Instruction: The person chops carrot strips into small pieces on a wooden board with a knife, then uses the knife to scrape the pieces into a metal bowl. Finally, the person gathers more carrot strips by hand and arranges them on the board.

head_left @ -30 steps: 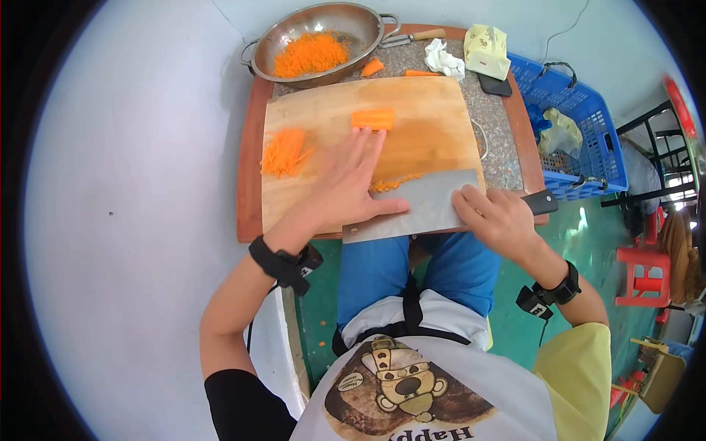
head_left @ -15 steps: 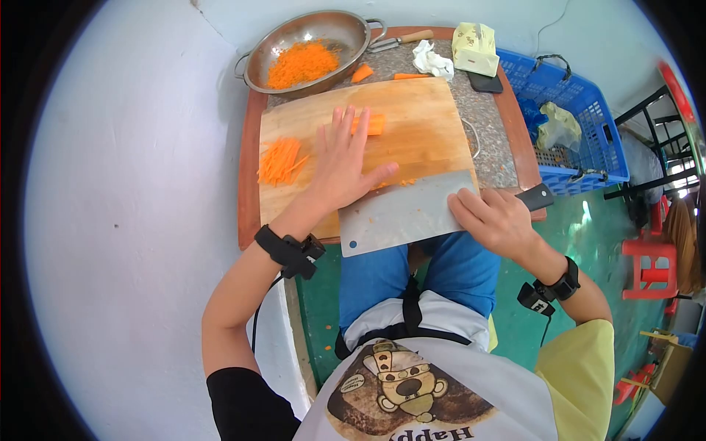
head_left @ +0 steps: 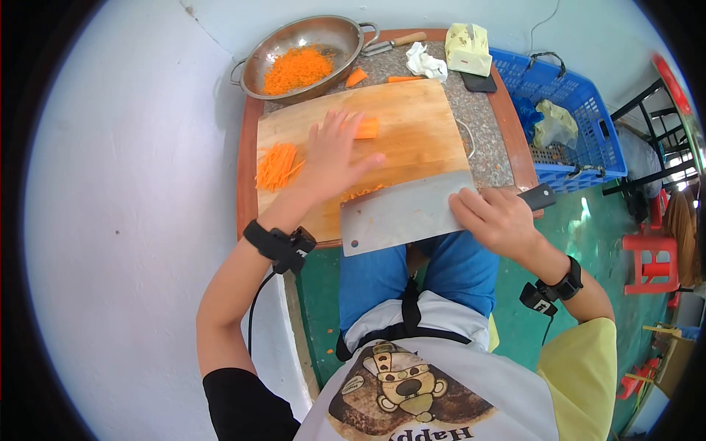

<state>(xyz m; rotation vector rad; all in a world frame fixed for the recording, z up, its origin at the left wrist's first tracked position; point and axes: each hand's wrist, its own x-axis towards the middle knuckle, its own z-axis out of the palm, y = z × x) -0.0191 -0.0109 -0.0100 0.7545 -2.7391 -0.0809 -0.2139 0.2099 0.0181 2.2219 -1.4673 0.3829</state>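
Note:
My right hand [head_left: 494,220] is closed round the cleaver [head_left: 404,213] where its blade meets the black handle. The broad blade lies tilted along the near edge of the wooden cutting board [head_left: 419,117]. Small orange bits [head_left: 365,192] sit beside the blade's upper edge. My left hand [head_left: 336,158] is over the board with its fingers apart, holding nothing. Its fingertips are next to a carrot chunk [head_left: 367,128] and partly overlap it in view. Left of that hand lies a pile of carrot strips [head_left: 277,167].
A metal pan [head_left: 320,40] with shredded carrot stands behind the board at the left. Behind the board are carrot pieces [head_left: 356,77], a wooden-handled tool [head_left: 393,42], crumpled tissue [head_left: 426,62], a tissue pack [head_left: 468,50] and a dark phone [head_left: 479,82]. A blue basket [head_left: 581,103] stands right.
My left hand has lifted off the blade and moved up and left, its fingers now slightly bent. The cleaver has tilted slightly and stays in my right hand. The view has shifted a little.

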